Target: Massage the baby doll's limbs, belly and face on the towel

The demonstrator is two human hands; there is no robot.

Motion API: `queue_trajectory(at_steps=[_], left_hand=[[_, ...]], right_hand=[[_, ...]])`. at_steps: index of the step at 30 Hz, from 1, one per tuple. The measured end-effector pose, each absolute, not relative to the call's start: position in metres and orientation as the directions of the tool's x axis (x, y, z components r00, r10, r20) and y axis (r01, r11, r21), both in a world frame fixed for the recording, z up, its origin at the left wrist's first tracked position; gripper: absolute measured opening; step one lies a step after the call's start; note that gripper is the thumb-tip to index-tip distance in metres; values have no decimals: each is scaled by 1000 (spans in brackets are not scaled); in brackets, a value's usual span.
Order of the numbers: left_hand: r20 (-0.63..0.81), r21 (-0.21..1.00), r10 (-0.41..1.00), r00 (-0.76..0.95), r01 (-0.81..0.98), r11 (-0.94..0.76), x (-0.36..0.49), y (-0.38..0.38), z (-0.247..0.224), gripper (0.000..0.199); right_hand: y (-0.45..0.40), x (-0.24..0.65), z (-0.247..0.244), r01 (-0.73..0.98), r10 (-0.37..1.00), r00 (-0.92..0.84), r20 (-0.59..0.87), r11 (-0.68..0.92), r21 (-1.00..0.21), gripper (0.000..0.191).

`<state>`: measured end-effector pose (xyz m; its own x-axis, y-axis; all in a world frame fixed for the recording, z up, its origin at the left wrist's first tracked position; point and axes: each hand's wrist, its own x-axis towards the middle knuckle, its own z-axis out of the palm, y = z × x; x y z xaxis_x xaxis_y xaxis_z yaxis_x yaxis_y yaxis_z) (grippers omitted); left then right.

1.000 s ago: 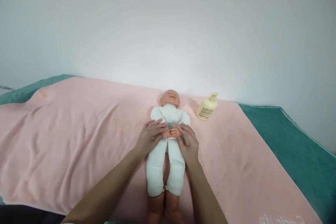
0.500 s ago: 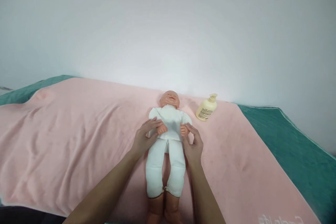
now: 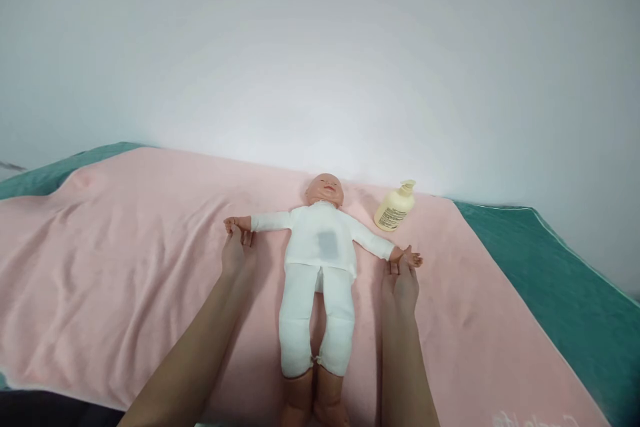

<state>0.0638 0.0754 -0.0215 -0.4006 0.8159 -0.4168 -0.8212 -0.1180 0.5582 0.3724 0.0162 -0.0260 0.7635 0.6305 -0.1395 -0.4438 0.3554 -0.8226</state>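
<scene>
On its back lies a baby doll [image 3: 305, 240] with a white cloth body and a grey patch on its belly; the head is at the far end, the bare feet towards me. Its arms stretch out to both sides. My left hand [image 3: 237, 252] is closed around the doll's hand [image 3: 240, 221] on the left, thumb on top. On the other side, my right hand [image 3: 401, 282] grips the doll's other hand [image 3: 409, 257] at the wrist, fingers underneath.
A pale yellow pump bottle [image 3: 395, 207] stands just beyond the doll's right-side arm. Beneath everything spreads a pink blanket [image 3: 465, 293], wrinkled on the left, over a green cover [image 3: 555, 273]. A white wall [image 3: 320, 67] rises behind.
Both doll arms have swung outward from over the belly to the sides, each moved by one of my hands. The grey belly patch is now uncovered. The bottle stays in place.
</scene>
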Motion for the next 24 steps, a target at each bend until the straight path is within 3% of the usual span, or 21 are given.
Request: queue_trajectory(at_steps=[3, 9, 13, 18, 24], left_hand=[[-466, 510, 791, -396, -851, -126, 65, 77, -24, 17], [-422, 534, 800, -427, -830, -162, 65, 77, -24, 15], [-211, 667, 868, -449, -715, -208, 67, 72, -23, 10], [105, 873, 840, -532, -356, -335, 85, 56, -9, 23], [456, 889, 859, -234, 65, -454, 105, 36, -3, 27]], right_hand=[[18, 372, -26, -465, 635, 757, -154, 359, -809, 47], [18, 374, -29, -454, 644, 754, -134, 363, -814, 49], [15, 372, -28, -361, 638, 767, -67, 343, -867, 57], [10, 353, -16, -93, 599, 778, 188, 406, -909, 52], [2, 323, -12, 228, 633, 598, 492, 454, -861, 42]])
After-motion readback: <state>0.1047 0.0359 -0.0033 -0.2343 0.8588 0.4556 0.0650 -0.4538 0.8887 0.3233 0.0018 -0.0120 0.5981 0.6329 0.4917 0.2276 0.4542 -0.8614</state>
